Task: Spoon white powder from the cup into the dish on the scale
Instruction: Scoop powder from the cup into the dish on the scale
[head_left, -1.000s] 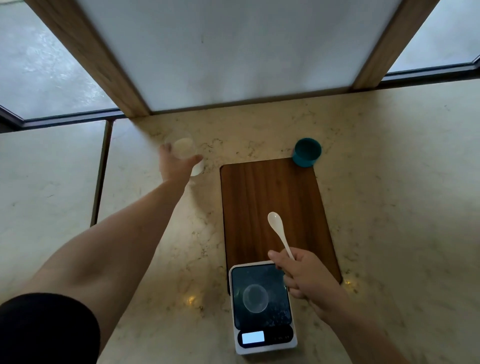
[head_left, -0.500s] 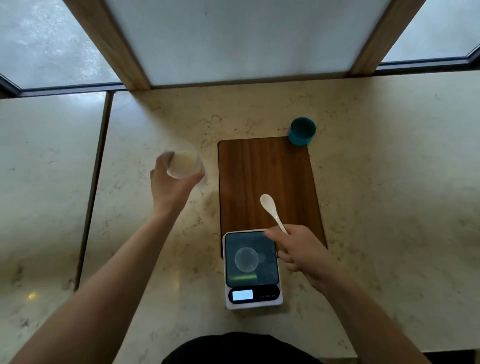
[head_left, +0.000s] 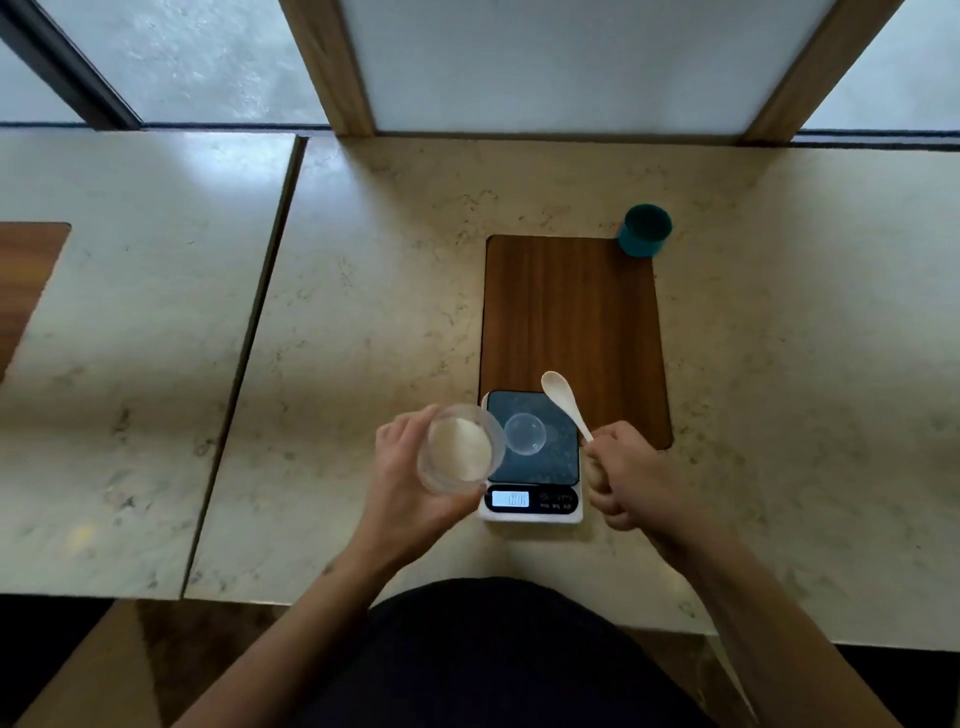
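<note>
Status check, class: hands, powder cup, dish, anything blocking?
Left hand holds cup beside scale. Right hand grips spoon, empty. Dish looks empty. Nothing blocking.

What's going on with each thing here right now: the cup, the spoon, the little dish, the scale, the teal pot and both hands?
Cup: held up, tilted, white powder inside.
Spoon: held by its handle, bowl empty.
Dish: on the scale, looks empty.
Scale: switched on, display lit, digits unreadable.
Teal pot: upright, untouched.
Left hand: fingers around the cup.
Right hand: closed on the spoon.
</note>
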